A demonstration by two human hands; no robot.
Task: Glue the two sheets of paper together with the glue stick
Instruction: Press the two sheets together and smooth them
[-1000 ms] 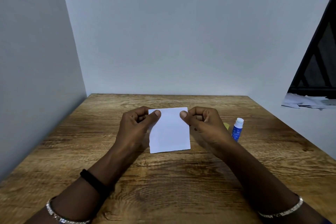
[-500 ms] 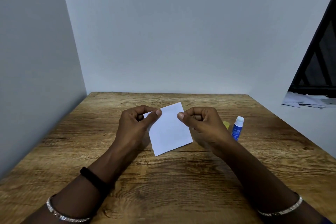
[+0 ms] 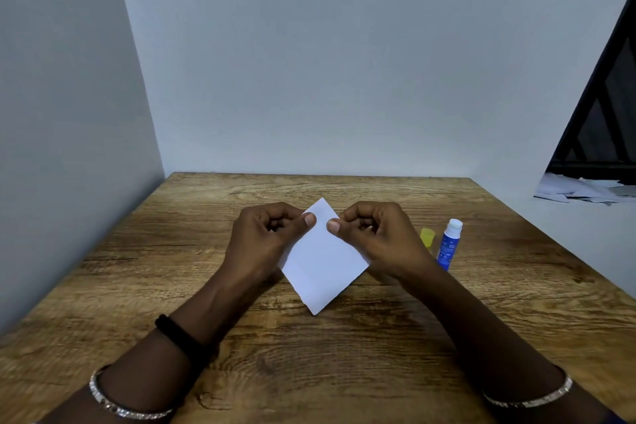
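Note:
A white paper sheet (image 3: 321,262) is held above the wooden table (image 3: 213,286), turned so one corner points down. My left hand (image 3: 265,237) pinches its upper left edge between thumb and curled fingers. My right hand (image 3: 375,237) pinches the upper right edge the same way. I cannot tell whether it is one sheet or two lying together. The blue glue stick (image 3: 449,244) stands upright and uncapped to the right of my right hand. Its yellow cap (image 3: 427,237) lies beside it.
Grey walls close the table on the left, back and right. Loose paper scraps (image 3: 585,189) lie on a ledge at the far right, under a dark frame.
The paper has turned from square-on to a diamond tilt, its lower corner swinging down and right. Both hands kept their pinch and moved closer together at the top.

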